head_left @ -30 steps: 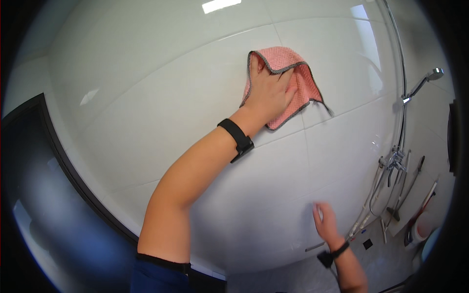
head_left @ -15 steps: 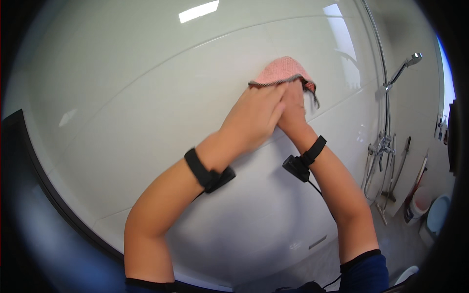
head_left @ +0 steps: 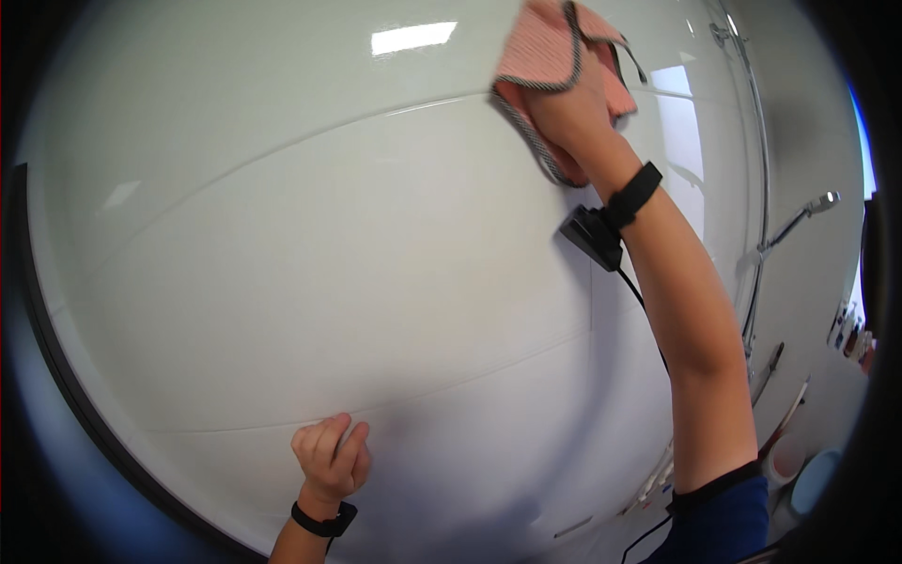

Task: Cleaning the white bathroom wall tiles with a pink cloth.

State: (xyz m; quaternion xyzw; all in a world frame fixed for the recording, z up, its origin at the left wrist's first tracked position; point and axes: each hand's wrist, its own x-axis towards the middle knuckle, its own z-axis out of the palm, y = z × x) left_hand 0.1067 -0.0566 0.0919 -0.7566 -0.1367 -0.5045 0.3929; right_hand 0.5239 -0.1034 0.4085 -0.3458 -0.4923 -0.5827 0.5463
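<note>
High on the white tiled wall (head_left: 357, 254), my right hand (head_left: 573, 108) is wrapped in a pink cleaning cloth (head_left: 540, 47) with a dark striped edging. The cloth drapes over the fingers and hangs down beside the wrist, so the fingertips are hidden. Down at the lower left, my left hand (head_left: 329, 456) is held in front of the wall with its fingers curled in and nothing visible in them. Each wrist wears a black strap with a small black box (head_left: 594, 237) on it.
A shower rail with a hand shower (head_left: 822, 202) runs along the right-hand wall. Below it are long-handled tools (head_left: 787, 414), a light-blue basin (head_left: 816, 481) and a pinkish bucket (head_left: 783, 459). A dark frame edge (head_left: 56, 362) curves along the left.
My right hand has moved up the wall with the cloth. My left hand has come away from beside it and dropped to the lower left. The view has shifted upward.
</note>
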